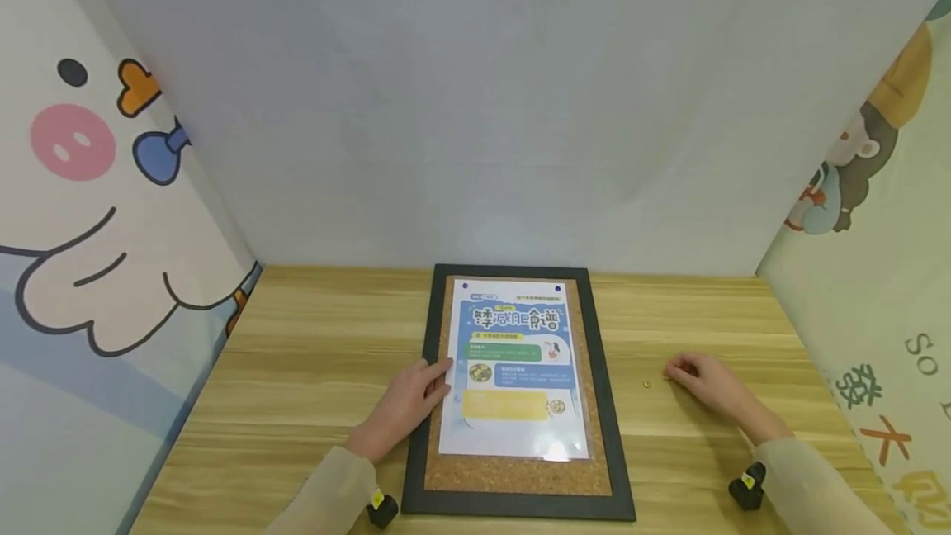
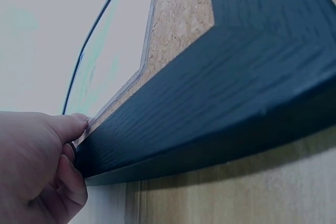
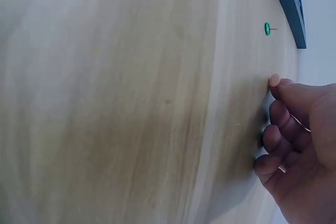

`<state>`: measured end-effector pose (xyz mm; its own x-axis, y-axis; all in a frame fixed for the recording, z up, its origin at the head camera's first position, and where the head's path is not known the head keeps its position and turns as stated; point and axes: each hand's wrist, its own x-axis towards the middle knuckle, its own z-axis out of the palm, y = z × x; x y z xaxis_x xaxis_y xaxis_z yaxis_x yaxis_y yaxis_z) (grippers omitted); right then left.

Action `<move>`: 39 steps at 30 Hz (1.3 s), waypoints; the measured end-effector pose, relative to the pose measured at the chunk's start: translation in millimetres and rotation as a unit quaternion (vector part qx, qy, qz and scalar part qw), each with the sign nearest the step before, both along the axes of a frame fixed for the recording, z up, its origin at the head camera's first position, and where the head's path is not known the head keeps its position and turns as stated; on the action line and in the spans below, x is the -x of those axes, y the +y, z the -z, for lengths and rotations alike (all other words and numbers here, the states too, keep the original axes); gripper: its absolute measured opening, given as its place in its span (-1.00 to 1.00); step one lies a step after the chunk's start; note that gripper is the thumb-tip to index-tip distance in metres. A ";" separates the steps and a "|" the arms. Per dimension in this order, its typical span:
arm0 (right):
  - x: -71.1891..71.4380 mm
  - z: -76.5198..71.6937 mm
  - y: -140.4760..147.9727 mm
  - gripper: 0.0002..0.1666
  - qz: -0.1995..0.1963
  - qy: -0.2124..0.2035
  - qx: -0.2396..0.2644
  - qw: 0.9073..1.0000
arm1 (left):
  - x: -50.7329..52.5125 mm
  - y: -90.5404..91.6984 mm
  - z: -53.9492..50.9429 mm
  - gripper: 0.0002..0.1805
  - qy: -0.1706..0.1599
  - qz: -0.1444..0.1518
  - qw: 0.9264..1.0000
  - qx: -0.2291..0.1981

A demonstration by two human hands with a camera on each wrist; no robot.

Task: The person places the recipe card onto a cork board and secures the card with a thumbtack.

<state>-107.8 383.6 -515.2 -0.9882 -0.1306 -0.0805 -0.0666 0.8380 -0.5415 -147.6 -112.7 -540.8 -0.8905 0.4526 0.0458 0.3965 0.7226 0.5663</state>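
The right hand [image 1: 709,388] has thumb and forefinger pinched on an orange thumbtack [image 3: 274,80], low over the counter [image 1: 327,337] to the right of the corkboard, with the other fingers loosely curled. Just left of these fingertips, well apart from the board, a green thumbtack [image 3: 268,29] lies on the counter with its needle bare. The left hand [image 1: 401,407] reaches over the left side of the black frame [image 1: 520,507]; its grip has a digit on the left edge of the laminated recipe poster [image 2: 118,40] and more fingers curled beside the frame, though I cannot tell whether it pinches the edge or only presses it. The poster lies on the corkboard [image 1: 520,477], with a strip of cork showing at its near side. A dark purple thumbtack [image 1: 465,286] sits in its far left corner and a dark blue thumbtack [image 1: 558,289] in its far right one. Small black devices are by both wrists. Beyond the counter rises a pale back wall [image 1: 490,106], with a cartoon panel [image 1: 82,262] on the left and a lettered panel [image 1: 891,295] on the right
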 end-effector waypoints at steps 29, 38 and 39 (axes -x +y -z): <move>-3.0 -1.8 10.8 -0.82 -0.024 0.000 0.061 0.998 | -0.1 -1.9 -1.1 -0.53 -0.007 0.001 1.000 -0.003; -7.8 -1.1 7.8 -0.86 -0.018 0.016 0.075 0.997 | -1.4 -1.3 -2.3 -0.52 -0.014 -0.003 1.000 -0.002; -8.4 -0.8 7.9 -0.86 -0.014 0.014 0.075 0.997 | -1.4 -1.1 -2.1 -0.53 -0.014 -0.003 1.000 -0.002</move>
